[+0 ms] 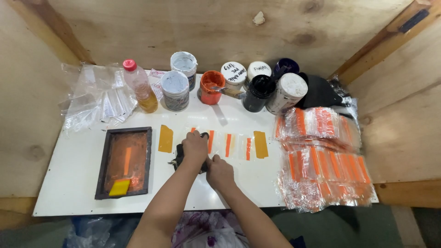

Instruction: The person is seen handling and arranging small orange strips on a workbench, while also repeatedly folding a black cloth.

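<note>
While the left hand [195, 146] presses a dark cloth [180, 158] down onto the white table [69, 183], its fingers are curled over the cloth and closed on it. Just ahead of that hand and running off to its right lies a clear plastic strip [229, 145] printed with orange bars, taped flat at each end with a yellow piece of tape [260, 144]. The right hand [219, 173] sits touching the left wrist, slightly nearer the person, fingers bent against the table; whether it grips anything cannot be told.

Left of the hands lies a dark-framed printing screen [124, 161] stained orange, with a yellow squeegee [120, 187] at its near end. Beyond the hands stands a row of paint tubs, among them an open orange paint pot [212, 87] and a black jar [258, 93], plus a bottle with a red cap [139, 85] holding yellowish liquid. Far left of that is a heap of clear bags [94, 96]. Right of the hands are stacks of printed bags [321, 160] with orange stripes.
</note>
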